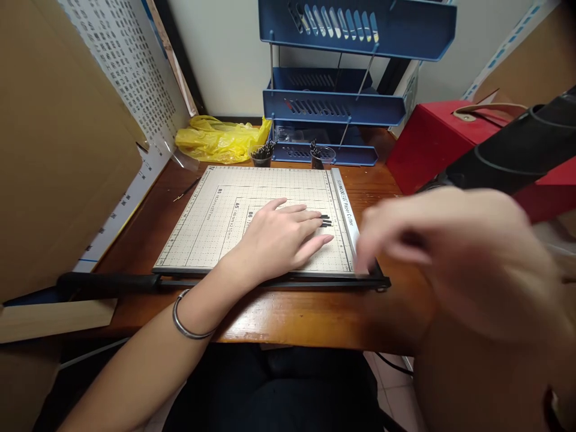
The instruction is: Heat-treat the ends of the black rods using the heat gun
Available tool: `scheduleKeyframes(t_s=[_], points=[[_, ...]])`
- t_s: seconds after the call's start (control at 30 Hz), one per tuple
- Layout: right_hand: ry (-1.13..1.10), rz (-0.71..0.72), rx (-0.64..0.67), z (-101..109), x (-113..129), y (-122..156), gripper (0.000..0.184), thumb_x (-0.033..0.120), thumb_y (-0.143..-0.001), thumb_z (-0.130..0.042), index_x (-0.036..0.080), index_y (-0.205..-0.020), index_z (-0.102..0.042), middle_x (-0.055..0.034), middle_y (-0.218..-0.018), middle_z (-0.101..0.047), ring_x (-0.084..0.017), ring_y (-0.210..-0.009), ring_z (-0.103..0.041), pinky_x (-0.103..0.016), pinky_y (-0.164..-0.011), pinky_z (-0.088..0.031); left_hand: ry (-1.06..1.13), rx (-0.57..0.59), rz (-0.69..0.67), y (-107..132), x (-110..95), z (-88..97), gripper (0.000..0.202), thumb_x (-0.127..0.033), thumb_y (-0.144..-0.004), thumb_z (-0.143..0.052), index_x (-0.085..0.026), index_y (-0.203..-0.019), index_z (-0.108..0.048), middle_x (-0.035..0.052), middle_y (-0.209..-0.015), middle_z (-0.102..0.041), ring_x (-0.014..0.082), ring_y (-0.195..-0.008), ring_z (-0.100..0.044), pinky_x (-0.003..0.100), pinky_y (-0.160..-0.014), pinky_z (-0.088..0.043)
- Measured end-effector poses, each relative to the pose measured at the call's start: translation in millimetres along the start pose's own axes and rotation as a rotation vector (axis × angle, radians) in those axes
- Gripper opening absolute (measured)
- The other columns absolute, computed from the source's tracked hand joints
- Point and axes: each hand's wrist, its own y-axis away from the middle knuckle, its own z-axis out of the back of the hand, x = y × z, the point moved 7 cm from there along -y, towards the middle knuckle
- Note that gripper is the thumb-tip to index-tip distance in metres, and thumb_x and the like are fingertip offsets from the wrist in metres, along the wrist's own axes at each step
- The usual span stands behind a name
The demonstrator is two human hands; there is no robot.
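My left hand (pixel 281 237) lies flat on the gridded board of a paper cutter (pixel 207 222), its fingers stretched out. Beneath and beside the fingertips are several short, thin black pieces (pixel 326 221); their other ends are hidden under the hand. Smeared by motion, my right hand (pixel 468 252) hovers over the right side of the cutter, fingers bent downward. Whether anything is in it I cannot make out. The cutter's long arm with a black handle (pixel 112 282) lies along the board's near edge.
Behind the board stand two small clear cups, a left one (pixel 261 155) and a right one (pixel 322 157), holding thin black pieces. A yellow plastic bag (pixel 220 138), a blue tiered tray rack (pixel 333 108) and a red box (pixel 432 138) surround the wooden table (pixel 288 318). Cardboard (pixel 54 150) walls the left.
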Motion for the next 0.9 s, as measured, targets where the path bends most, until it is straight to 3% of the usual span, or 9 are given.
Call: scheduleKeyframes(t_s=[0.17,0.33,0.63,0.77,0.9], points=[[0.193,-0.102,-0.043,7.6,-51.9,-46.4,0.024,0.041,-0.091,-0.068,0.02,-0.083,-0.076,0.0006,-0.063,-0.055,-0.011,-0.06,-0.046,-0.029,-0.059,-0.033,-0.033,-0.022,-0.009,-0.3,2.4,-3.4,0.042,-0.041,-0.109,-0.043,-0.02,-0.103,-0.079,0.0039,-0.121,-0.078,0.0315,-0.124,-0.067,0.054,-0.108,-0.047],[0.239,-0.236,0.072,-5.8,-101.2,-40.6,0.021,0.037,-0.087,-0.068,0.021,-0.092,-0.08,0.0025,-0.06,-0.051,-0.011,-0.057,-0.041,-0.03,-0.06,-0.029,-0.032,-0.001,0.002,0.2,4.1,-7.8,0.04,-0.042,-0.109,-0.045,-0.02,-0.107,-0.079,0.0048,-0.124,-0.076,0.0321,-0.132,-0.063,0.052,-0.11,-0.045],[0.348,-0.303,0.172,-15.3,-108.3,-33.7,0.017,0.034,-0.085,-0.068,0.024,-0.09,-0.081,0.0011,-0.064,-0.053,-0.012,-0.061,-0.044,-0.031,-0.064,-0.031,-0.028,-0.008,-0.019,-1.0,0.5,-10.0,0.039,-0.041,-0.109,-0.045,-0.019,-0.112,-0.078,0.0049,-0.13,-0.074,0.0322,-0.135,-0.06,0.05,-0.109,-0.046],[0.363,-0.332,0.179,-15.2,-112.0,-33.1,0.016,0.034,-0.084,-0.068,0.024,-0.084,-0.081,0.0008,-0.062,-0.054,-0.013,-0.061,-0.044,-0.031,-0.064,-0.031,-0.026,-0.059,-0.012,-1.2,3.4,-4.7,0.04,-0.04,-0.109,-0.045,-0.02,-0.104,-0.079,0.0026,-0.125,-0.076,0.0321,-0.129,-0.065,0.056,-0.116,-0.039],[0.364,-0.334,0.164,-14.0,-111.2,-33.1,0.018,0.035,-0.084,-0.067,0.023,-0.081,-0.081,0.0006,-0.06,-0.054,-0.013,-0.059,-0.044,-0.031,-0.064,-0.031,-0.03,-0.024,-0.014,-0.3,5.0,-5.3,0.039,-0.042,-0.108,-0.048,-0.019,-0.103,-0.079,0.0048,-0.125,-0.076,0.0327,-0.127,-0.066,0.061,-0.119,-0.033]])
